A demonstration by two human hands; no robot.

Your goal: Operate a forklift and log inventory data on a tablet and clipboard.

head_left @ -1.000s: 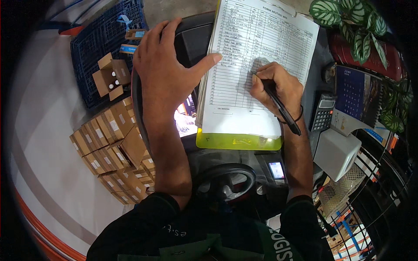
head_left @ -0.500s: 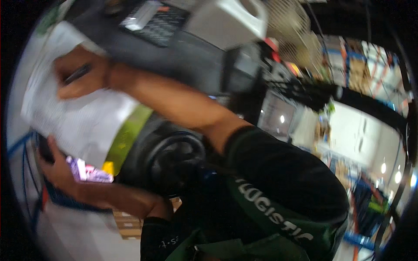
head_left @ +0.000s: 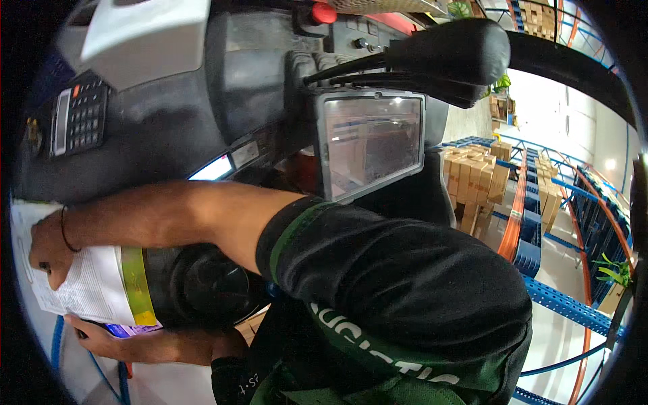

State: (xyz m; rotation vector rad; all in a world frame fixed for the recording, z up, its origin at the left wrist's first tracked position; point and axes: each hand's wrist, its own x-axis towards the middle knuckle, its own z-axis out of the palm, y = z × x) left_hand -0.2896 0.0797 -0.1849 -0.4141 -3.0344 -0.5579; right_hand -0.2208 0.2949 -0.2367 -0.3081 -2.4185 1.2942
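White printed sheets [head_left: 88, 283] with a yellow-green strip [head_left: 138, 287] along one edge lie at the far left. My right hand [head_left: 50, 246] rests on them, fingers closed round a pen [head_left: 44, 267], of which only a dark end shows. Below, my left hand [head_left: 94, 339] is at the lower edge of the sheets. Its fingers curl by a dark item that I cannot make out. A purple, brightly coloured item [head_left: 133, 330] peeks out between the sheets and my left wrist.
A calculator [head_left: 79, 115] and a grey-white device [head_left: 145, 50] sit on the black console. A red button [head_left: 323, 13], a black lever [head_left: 445, 57] and a grey-framed screen [head_left: 371, 145] are further right. Racking and stacked cartons [head_left: 472, 172] stand beyond.
The view has swung right, so the sheets, calculator and both hands appear further left and lower. My right hand still holds the pen over the sheets. More of the racking shows.
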